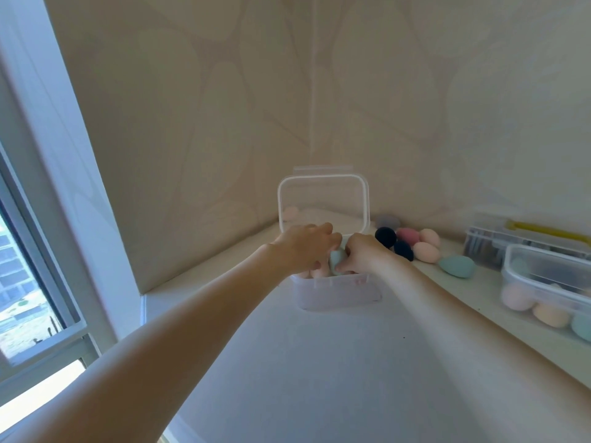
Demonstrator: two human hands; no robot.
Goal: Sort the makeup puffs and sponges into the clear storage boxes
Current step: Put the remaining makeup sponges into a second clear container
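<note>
A clear storage box (pixel 339 294) stands on the white table with its hinged lid (pixel 323 199) upright. Both hands reach into it. My left hand (pixel 303 246) lies over the box's left side, its fingers pointing down among pale pink sponges (pixel 315 274). My right hand (pixel 363 254) pinches a light teal sponge (pixel 335 258) at the box's opening. To the right lie loose sponges: dark navy (pixel 385 236), pink (pixel 407 236), peach (pixel 425 251) and teal (pixel 456 266).
A second clear box (pixel 543 282) holding peach, pink and teal sponges sits at the right edge. Behind it is a clear organiser tray (pixel 486 247) with a yellow tool (pixel 543 231). Beige walls form a corner behind; a window frame (pixel 48 219) is at left.
</note>
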